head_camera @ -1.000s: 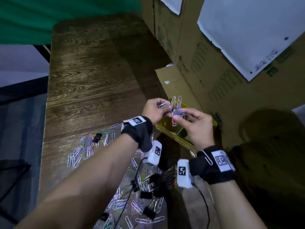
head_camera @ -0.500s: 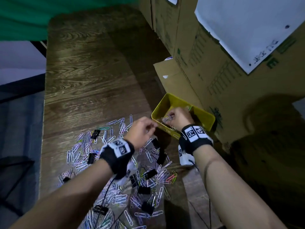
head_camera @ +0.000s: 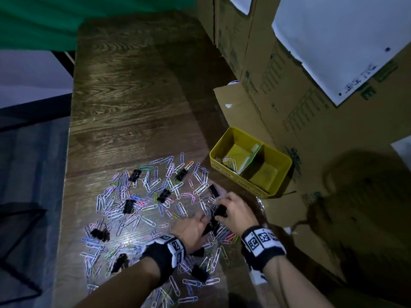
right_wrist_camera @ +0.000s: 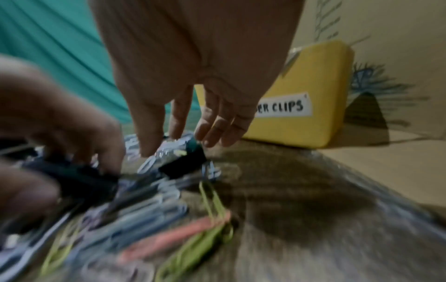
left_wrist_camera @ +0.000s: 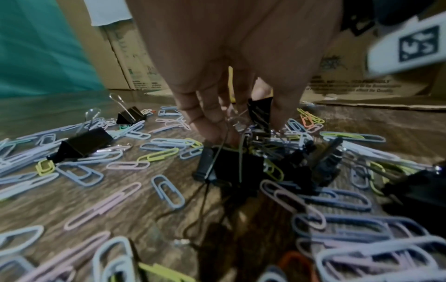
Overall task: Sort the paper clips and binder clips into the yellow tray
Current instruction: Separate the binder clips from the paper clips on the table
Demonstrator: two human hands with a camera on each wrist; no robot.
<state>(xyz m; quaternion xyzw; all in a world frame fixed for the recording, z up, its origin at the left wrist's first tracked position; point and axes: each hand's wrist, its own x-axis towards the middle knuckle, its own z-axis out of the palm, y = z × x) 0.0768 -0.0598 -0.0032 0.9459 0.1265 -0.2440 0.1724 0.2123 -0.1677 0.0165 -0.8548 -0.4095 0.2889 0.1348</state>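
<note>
Several pastel paper clips (head_camera: pixel 151 185) and black binder clips (head_camera: pixel 213 190) lie scattered on the wooden table. At the right stands the yellow tray (head_camera: pixel 240 180), split by a divider, with a few paper clips (head_camera: pixel 229 162) in its left compartment. Both hands are down at the pile's right edge. My left hand (head_camera: pixel 205 225) pinches a black binder clip (left_wrist_camera: pixel 259 110) in a tangle of binder clips. My right hand (right_wrist_camera: pixel 166 141) hovers with relaxed, spread fingers just over another binder clip (right_wrist_camera: pixel 183 166), holding nothing. In the blurred right wrist view the tray (right_wrist_camera: pixel 301 85) bears a "CLIPS" label.
Cardboard boxes (head_camera: pixel 278 96) with white paper (head_camera: pixel 333 41) wall off the right side, close behind the tray. A green cloth (head_camera: pixel 66 18) hangs beyond the table's far end. The table's left edge (head_camera: pixel 69 152) drops to the floor. Bare wood (head_camera: pixel 133 96) stretches beyond the pile.
Both hands held a bunch of paper clips over the tray, then the right hand dipped into it. Now both hands have come down to the pile, and those clips are gone from them.
</note>
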